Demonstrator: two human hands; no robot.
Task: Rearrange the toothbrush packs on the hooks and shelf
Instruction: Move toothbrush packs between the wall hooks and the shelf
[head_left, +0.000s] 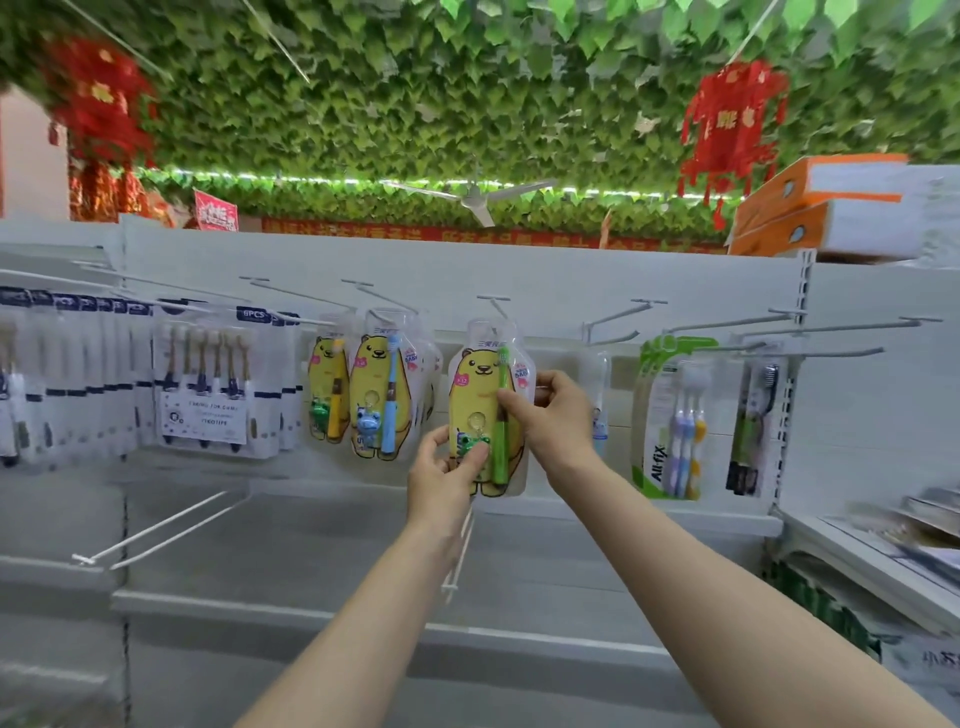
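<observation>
A yellow bear toothbrush pack with a green brush (480, 395) hangs at the middle hook (493, 301). My left hand (447, 475) pinches its lower left corner by the green frog toy. My right hand (553, 415) grips its right edge, thumb on the front. To its left, several more bear packs (371, 395) with blue and yellow brushes hang on hooks. Further left hangs a white multi-brush pack (208, 384) and a row of similar packs (67, 374). On the right hang a green All-fix pack (670, 415) and a dark brush pack (756, 426).
Bare white hooks (623, 317) stick out right of the held pack, and lower hooks (161, 530) jut from the panel below. A grey shelf (311, 613) runs beneath my arms. Orange and white boxes (831, 208) sit on top at the right.
</observation>
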